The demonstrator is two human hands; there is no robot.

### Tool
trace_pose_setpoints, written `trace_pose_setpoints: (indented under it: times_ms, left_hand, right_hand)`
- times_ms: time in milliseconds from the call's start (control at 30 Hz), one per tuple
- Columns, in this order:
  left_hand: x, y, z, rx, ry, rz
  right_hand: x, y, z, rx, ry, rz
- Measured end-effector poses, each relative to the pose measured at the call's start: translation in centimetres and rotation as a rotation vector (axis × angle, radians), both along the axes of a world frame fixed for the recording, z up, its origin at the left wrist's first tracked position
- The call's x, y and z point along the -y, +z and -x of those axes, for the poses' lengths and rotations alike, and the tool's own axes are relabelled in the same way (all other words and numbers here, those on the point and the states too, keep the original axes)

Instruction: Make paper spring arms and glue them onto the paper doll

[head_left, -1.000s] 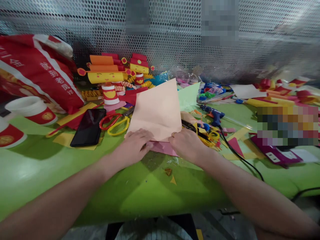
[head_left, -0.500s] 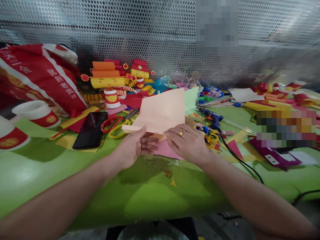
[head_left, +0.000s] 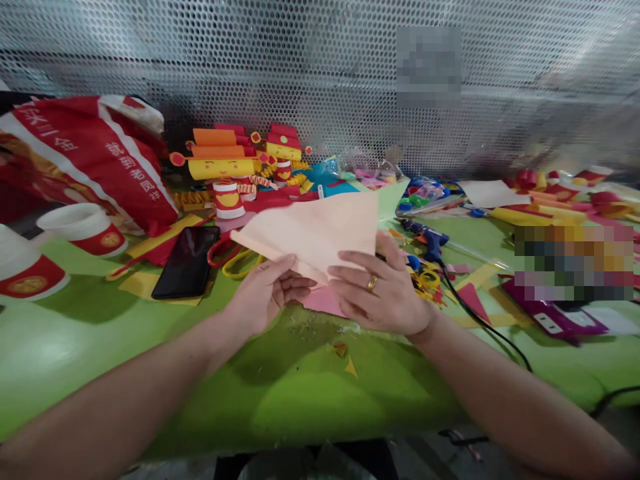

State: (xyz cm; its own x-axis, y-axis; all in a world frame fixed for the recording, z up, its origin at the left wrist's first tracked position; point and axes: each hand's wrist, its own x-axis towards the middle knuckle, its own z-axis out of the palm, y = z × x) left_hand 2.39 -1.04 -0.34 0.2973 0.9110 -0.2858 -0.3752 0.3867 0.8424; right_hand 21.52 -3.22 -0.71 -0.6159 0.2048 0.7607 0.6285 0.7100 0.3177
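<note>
Dim, uneven light, source out of view. Pale glare on left of tabletop [head_left: 65, 353]; darker shadow beside paper cup [head_left: 83, 230] and below hands [head_left: 375, 290]. Perforated wall [head_left: 320, 60] shows patchy bright reflections. Wide-angle bowing along tabletop's front edge. Fine detail soft; pixelated blocks mask two areas.

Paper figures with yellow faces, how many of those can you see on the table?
2. The larger figure, orange-hatted, is beyond and left of the pale sheet; the smaller figure, red-hatted, is right of the first and farther back. Others may be hidden.
</note>
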Motion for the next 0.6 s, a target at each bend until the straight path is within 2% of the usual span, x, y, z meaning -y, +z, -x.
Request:
trace_pose_setpoints:
  times_ms: [133, 200, 267, 333, 400, 433, 467, 533, 600]
  left_hand:
    - [-0.4, 0.0, 0.3, 0.090, 0.113, -0.092]
    - [-0.7, -0.2, 0.4, 0.115, 0.143, -0.124]
    - [-0.9, -0.4, 0.5, 0.125, 0.140, -0.136]
    - [-0.9, -0.5, 0.4, 0.131, 0.125, -0.136]
    - [-0.7, -0.5, 0.2, 0.136, 0.101, -0.133]
    - [-0.5, -0.6, 0.0, 0.136, 0.075, -0.134]
    - [-0.3, -0.7, -0.3, 0.141, 0.044, -0.143]
    - [0.2, -1.0, -0.8, 0.142, -0.013, -0.161]
    - [0.5, -1.2, -1.2, 0.119, -0.031, -0.160]
  right_hand:
    - [-0.5, 0.3, -0.8, -0.304, -0.090, 0.114]
    - [-0.8, 0.2, -0.9, -0.511, -0.110, 0.268]
    - [-1.1, 0.0, -0.7, -0.705, -0.089, 0.609]
    - [-1.4, -0.4, -0.1, -0.854, -0.019, 1.086]
    - [-1.5, -0.9, 0.8, -0.978, 0.111, 1.492]
    - [-1.5, -1.1, 1.4, -1.057, 0.191, 1.616]
    - [-1.5, -1.4, 1.9, -1.140, 0.278, 1.692]
    - [-1.4, -1.8, 3.0, -1.312, 0.428, 1.730]
    - [-1.4, -2.0, 3.7, -1.483, 0.454, 1.683]
